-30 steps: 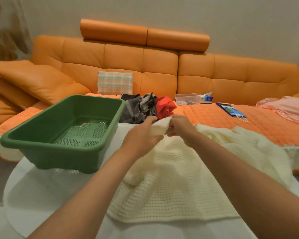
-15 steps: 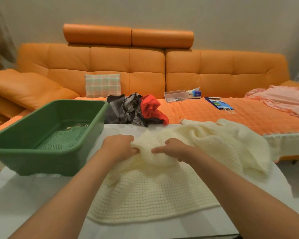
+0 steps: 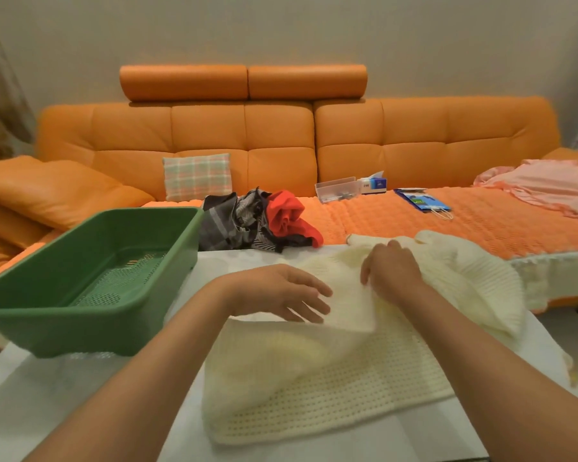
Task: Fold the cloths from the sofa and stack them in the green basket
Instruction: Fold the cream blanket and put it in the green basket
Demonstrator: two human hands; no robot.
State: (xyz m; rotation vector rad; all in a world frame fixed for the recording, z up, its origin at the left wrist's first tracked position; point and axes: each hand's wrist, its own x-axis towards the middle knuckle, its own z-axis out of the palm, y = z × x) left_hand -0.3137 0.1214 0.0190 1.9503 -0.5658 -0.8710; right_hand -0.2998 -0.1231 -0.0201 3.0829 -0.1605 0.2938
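item in hand: cream knit cloth [image 3: 331,378], lying on the white table [image 3: 64,411] toward its right side, one end trailing past the far right edge toward the sofa [image 3: 241,135]. change noted: a second ago both hands pinched a bunched part of the cloth together near the far edge; now they have separated, and a flap lies turned over onto the body of the cloth. left hand [image 3: 281,293] rests flat on that flap, fingers straight and spread. right hand [image 3: 392,271] sits on the cloth just beside it, fingers bent; whether it grips a fold cannot be told. assessment: the first fold appears laid and is being smoothed; further folds are probably needed. green basket [image 3: 80,331] stands at the left edge of the table, nothing in it. a dark and red pile [image 3: 257,218] and a pink cloth [image 3: 548,185] lie on the sofa, not yet folded
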